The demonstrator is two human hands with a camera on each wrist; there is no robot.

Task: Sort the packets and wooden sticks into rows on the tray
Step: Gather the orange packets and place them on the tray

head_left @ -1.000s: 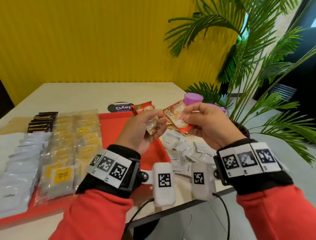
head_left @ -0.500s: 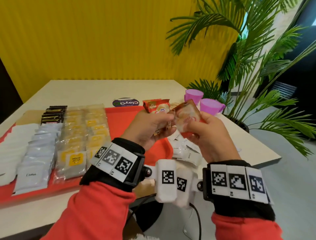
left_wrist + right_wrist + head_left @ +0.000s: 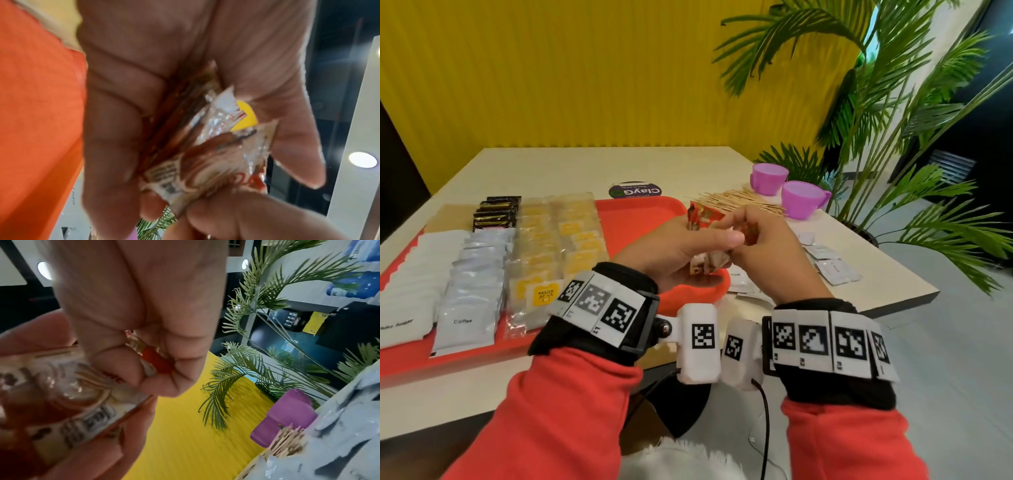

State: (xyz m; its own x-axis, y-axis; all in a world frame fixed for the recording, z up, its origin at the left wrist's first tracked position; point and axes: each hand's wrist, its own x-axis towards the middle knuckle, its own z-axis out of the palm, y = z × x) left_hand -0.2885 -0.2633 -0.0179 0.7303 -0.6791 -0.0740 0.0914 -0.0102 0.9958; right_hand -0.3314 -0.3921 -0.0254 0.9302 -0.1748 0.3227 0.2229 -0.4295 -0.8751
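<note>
A: Both hands meet above the near right corner of the flat red plastic tray (image 3: 640, 219). The left hand (image 3: 674, 250) curls round a small stack of glossy red-and-brown foil packets (image 3: 703, 219), thumb across the top.

B: The left wrist view shows what the head view hides: the crinkled packets (image 3: 207, 152) wedged between palm and fingers (image 3: 111, 129), with a barcode and a yellow patch.

A: The right hand (image 3: 763, 246) pinches another red packet at its edge; the right wrist view shows that red strip (image 3: 156, 360) clamped in curled fingers (image 3: 115, 363).

B: On the tray, at nine o'clock from the hands, rows lie sorted: white paper sachets (image 3: 465, 308), clear yellow-labelled sachets (image 3: 541, 274), black sachets (image 3: 498, 212).

A: At one o'clock, thin wooden sticks (image 3: 739, 202) lie loose on the beige table (image 3: 585, 168), beside two purple plastic cups (image 3: 804, 198). White sachets (image 3: 832, 267) lie scattered at three o'clock.
</note>
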